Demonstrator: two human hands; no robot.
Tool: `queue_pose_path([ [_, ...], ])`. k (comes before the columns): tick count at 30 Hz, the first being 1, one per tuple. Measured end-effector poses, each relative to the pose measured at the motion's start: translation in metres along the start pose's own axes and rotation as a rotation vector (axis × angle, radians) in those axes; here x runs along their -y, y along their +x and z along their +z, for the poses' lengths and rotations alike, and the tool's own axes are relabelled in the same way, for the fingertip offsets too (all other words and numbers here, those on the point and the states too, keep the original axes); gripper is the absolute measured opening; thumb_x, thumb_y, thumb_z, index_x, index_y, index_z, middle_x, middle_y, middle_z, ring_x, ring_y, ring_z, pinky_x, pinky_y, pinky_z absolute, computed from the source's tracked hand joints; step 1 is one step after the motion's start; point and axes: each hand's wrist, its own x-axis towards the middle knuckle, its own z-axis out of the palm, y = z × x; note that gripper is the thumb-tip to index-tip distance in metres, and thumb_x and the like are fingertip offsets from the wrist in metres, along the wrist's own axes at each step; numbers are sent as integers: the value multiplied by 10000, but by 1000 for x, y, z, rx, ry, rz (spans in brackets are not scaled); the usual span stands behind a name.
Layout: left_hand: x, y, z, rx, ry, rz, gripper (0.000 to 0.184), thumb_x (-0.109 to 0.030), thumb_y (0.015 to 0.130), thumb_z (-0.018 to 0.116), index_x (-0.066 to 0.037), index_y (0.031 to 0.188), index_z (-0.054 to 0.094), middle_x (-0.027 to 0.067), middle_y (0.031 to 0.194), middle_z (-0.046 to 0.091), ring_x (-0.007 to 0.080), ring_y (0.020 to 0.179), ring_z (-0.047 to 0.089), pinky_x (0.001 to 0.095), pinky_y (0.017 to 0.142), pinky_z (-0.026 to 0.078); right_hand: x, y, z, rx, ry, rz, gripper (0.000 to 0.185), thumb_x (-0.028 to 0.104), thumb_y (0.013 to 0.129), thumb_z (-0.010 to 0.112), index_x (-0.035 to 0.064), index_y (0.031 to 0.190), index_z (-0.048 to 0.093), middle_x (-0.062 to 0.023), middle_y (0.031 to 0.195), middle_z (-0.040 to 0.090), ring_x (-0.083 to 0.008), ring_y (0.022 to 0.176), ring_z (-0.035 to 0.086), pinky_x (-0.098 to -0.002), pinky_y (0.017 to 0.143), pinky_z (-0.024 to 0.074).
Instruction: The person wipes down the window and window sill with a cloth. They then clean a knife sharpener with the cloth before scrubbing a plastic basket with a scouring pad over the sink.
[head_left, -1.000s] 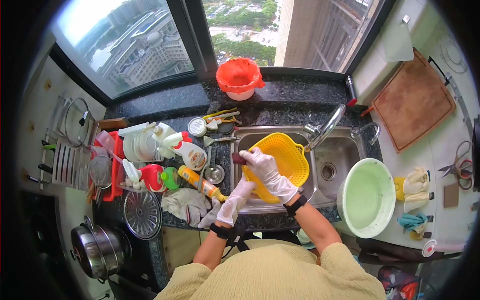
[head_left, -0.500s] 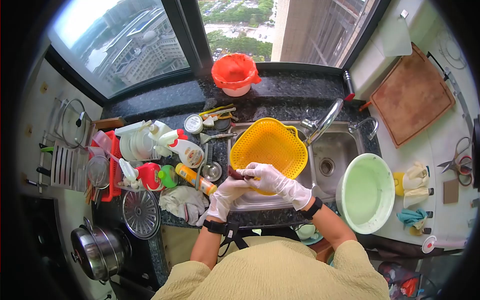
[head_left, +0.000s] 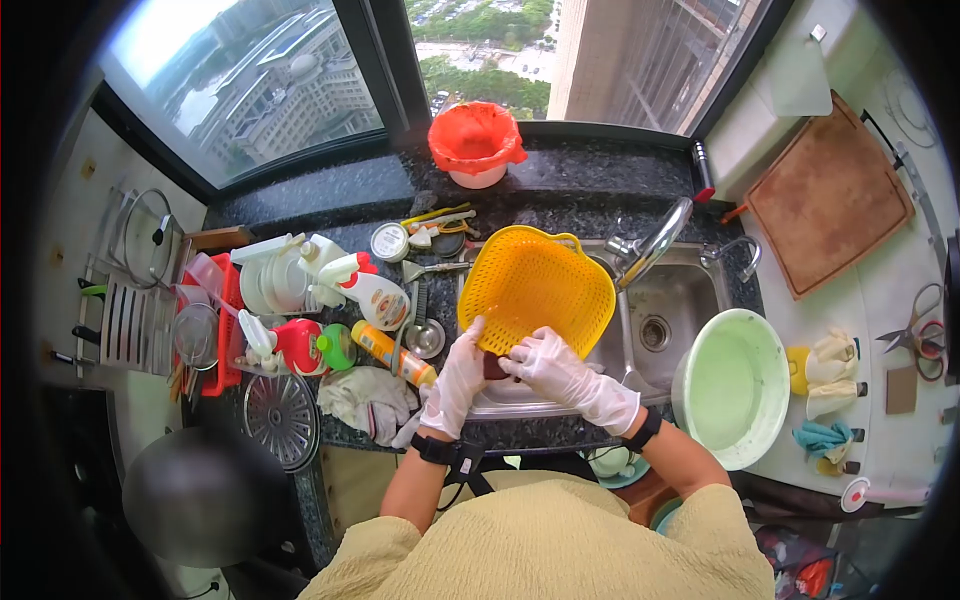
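Note:
Both my hands wear thin white gloves and meet at the near rim of a yellow plastic colander (head_left: 540,290), which is tilted over the left sink basin. Between them is a small dark red piece (head_left: 494,366), mostly covered by the fingers; its kind cannot be made out. My left hand (head_left: 455,385) grips its left side, with the fingers pointing up along the colander's edge. From the right, my right hand (head_left: 575,378) pinches the same piece with bent fingers. The colander's inside shows only its perforated yellow wall.
A pale green basin (head_left: 735,390) stands right of the steel sink (head_left: 690,285), under the faucet (head_left: 655,240). Spray bottles (head_left: 375,297), an orange tube (head_left: 385,350) and a cloth (head_left: 368,405) crowd the left counter. A red-lined bin (head_left: 476,140) sits by the window.
My left hand has shifted up, its fingers now stretched along the colander's edge. My right hand has moved slightly right and down. The colander has tilted a little, and the pot's area now looks blurred.

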Motion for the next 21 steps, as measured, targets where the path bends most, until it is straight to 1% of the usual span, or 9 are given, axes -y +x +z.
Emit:
queue_pose_path([
  [1,0,1,0,6,-4,26,415,-354,990,447,-50,1270,482,131,1152,613,283,985,625,449,829,521,-5,-5,-3,-5,-28,8,129,179,717,625,123,833,629,2,734,568,-169,741,598,-327,694,426],
  [5,-5,5,10,14,-110,95,395,-230,1001,430,-25,1337,391,165,1311,509,325,1147,545,517,971,442,-23,-34,-3,1,-74,29,88,181,736,629,122,800,612,-15,710,554,-185,712,585,-342,647,413],
  [8,13,20,5,-159,-117,187,390,-212,997,430,-18,1332,394,169,1306,512,326,1159,536,524,988,426,-12,-35,22,-80,-120,280,113,154,768,635,106,867,657,-46,686,565,-224,640,579,-371,583,426],
  [10,25,28,9,-311,-136,223,306,-200,971,461,-12,1212,484,154,1139,591,310,1003,596,464,893,485,3,-29,60,-140,-131,541,163,150,752,681,80,897,661,-99,694,580,-268,615,589,-398,566,452],
  [12,40,44,-7,-474,-91,206,252,-192,955,478,-16,1129,529,139,1028,622,299,899,616,431,829,508,23,-13,80,-390,66,627,191,168,782,651,75,949,664,-96,692,580,-272,628,592,-392,590,464],
  [13,32,30,16,-479,-123,177,177,-166,932,493,-28,1025,552,113,896,621,287,784,612,402,755,518,31,-7,86,-487,139,651,209,167,793,640,72,978,667,-96,698,583,-275,637,593,-390,599,469],
  [14,29,31,7,-474,-204,145,177,-135,924,493,-24,1055,537,126,952,617,290,829,612,407,787,513,31,-8,88,-496,134,647,221,148,789,647,75,997,669,-93,717,588,-274,652,593,-392,598,466],
  [18,25,25,10,-394,-205,364,256,-69,915,475,-13,1163,501,148,1099,589,294,973,589,423,858,489,8,-28,72,-430,107,550,264,124,742,673,76,1001,658,-81,729,581,-277,650,562,-399,604,445],
  [21,29,27,11,-337,-193,440,292,-41,891,477,-5,1180,488,148,1138,577,312,1016,580,447,925,466,7,-27,70,-519,54,530,252,50,713,685,81,962,669,-82,704,597,-266,627,577,-395,561,442],
])
